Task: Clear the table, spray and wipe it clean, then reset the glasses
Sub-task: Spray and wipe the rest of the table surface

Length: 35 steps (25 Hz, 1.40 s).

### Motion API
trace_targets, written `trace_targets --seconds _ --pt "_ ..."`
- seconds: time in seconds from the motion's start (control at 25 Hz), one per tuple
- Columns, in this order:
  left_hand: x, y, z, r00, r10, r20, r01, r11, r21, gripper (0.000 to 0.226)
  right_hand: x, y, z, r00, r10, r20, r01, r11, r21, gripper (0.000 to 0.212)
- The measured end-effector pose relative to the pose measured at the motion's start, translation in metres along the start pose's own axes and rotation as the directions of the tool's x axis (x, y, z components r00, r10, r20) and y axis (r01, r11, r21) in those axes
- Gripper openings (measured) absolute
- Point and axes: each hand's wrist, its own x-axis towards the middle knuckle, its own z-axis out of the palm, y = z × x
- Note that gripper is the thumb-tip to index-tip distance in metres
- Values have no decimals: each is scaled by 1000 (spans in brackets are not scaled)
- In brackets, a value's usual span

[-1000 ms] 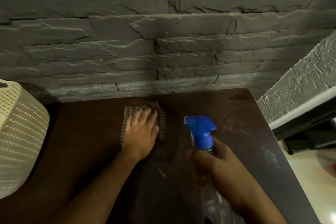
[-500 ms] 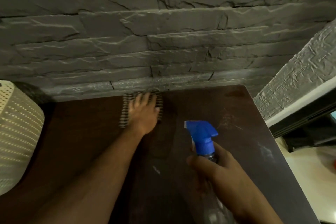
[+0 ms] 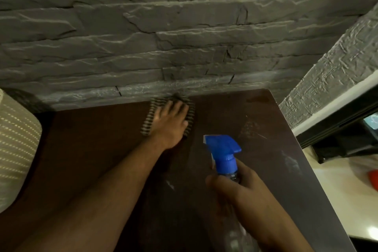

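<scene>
— Left hand (image 3: 170,122)?
— Flat, fingers straight and slightly spread, palm down on the striped cloth (image 3: 150,116). Pressing it onto the dark bench (image 3: 266,170) at about 12 o'clock, right at the far edge where bench meets the grey stone wall (image 3: 184,37). Forearm stretched long, running in from 7 o'clock toward the middle.
— Cloth itself?
— Mostly covered by the hand; striped edges showing at the left and right of the fingers. Touching or nearly touching the wall base; hard to tell which.
— Right hand (image 3: 243,192)?
— Curled round the neck of the clear spray bottle (image 3: 224,159), thumb wrapped across the front just below the blue trigger head. Held above the bench at around 5 o'clock, nozzle aimed up and left toward 11 o'clock. Wrist coming in from the lower right corner. Whether a finger sits on the trigger: cannot tell, hidden behind the head.
— Gap between the two hands?
— Apart, the bottle head just right of the left wrist.
— Anything else around?
— Pale perforated basket (image 3: 16,149) at 9 o'clock, at the bench's left side. Faint whitish smears on the bench surface toward 3 o'clock. Textured grey pillar (image 3: 337,63) at 2 o'clock.
</scene>
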Motion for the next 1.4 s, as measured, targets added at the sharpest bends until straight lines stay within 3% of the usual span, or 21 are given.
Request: trace_targets --seconds 0.12,0.24,0.36,0.44,0.56,0.64,0.76,0.8,0.88,0.96,1.0,1.12,1.2,1.28,1.4 --pt "-74 -18 22 969 245 -39 -245 969 7 58 -6 3 -1 999 39 -19 -39 999 -2 32" --pt "-61 -48 17 993 117 -7 -117 993 -21 58 -10 2 -5 997 73 -28 -71 995 64 30" --pt "15 -9 1 1000 -19 7 18 1000 21 56 -9 6 2 995 82 -51 -79 996 52 27" --pt "15 11 1 997 82 -7 -82 996 29 55 -7 12 9 995 70 -75 -67 997 48 26" --pt "-60 -33 18 954 300 3 -300 953 41 55 -13 12 17 995 90 -50 -88 996 27 39" --pt "-61 -76 14 977 211 -37 -211 977 17 60 -18 9 19 996 81 -39 -79 995 52 30" --pt "-8 -74 -4 995 -95 13 95 995 -3 57 -23 7 23 998 44 -38 -42 998 50 20" --pt "-8 -54 -5 997 -73 36 72 997 35 56 -24 8 24 998 39 -47 -37 998 46 19" --pt "-52 -31 8 986 162 43 -164 985 56 56 -31 11 26 998 42 -47 -40 998 44 18" --pt "-123 -49 31 914 406 17 -406 913 44 54 -36 13 28 997 64 -36 -62 996 57 16" --pt "-140 -71 33 911 412 -3 -412 911 34 54 -39 13 29 997 76 -25 -74 995 65 16" --pt "-88 -106 19 991 131 -30 -131 991 2 53 -41 8 30 998 57 -16 -56 997 53 16" --pt "-41 -83 4 1000 -22 3 22 1000 23 54 -39 7 32 999 43 -15 -42 997 60 18" --pt "-52 -49 10 997 70 31 -72 994 88 55 -40 7 34 999 36 -17 -35 997 62 19" --pt "-150 -57 33 912 408 49 -411 908 87 55 -47 9 37 999 52 13 -53 997 50 19"
